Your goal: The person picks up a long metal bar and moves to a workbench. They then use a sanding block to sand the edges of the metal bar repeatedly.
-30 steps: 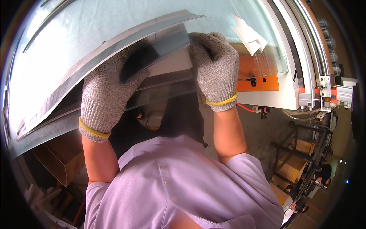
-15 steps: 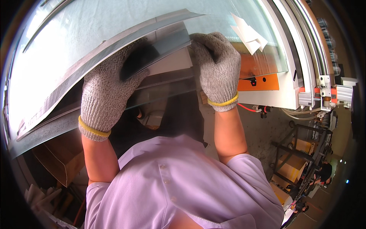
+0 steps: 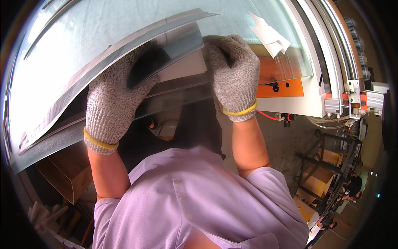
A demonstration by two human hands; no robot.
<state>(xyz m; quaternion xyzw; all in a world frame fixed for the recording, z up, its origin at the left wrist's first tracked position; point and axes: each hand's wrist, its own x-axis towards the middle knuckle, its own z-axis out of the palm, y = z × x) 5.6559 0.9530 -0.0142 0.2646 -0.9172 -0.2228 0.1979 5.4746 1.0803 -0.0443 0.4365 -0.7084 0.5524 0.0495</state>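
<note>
Nothing has moved since the earlier frames. The glass sheet lies just above both hands, long axis running left to right; the left hand and right hand each grip its near edge, about equally close.

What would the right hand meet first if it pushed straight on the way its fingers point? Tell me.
The right hand already grips the near edge of the glass sheet, fingers pointing up and away. Straight on, it would likely slide over that sheet toward the white paper beyond; depth is unclear.
</note>
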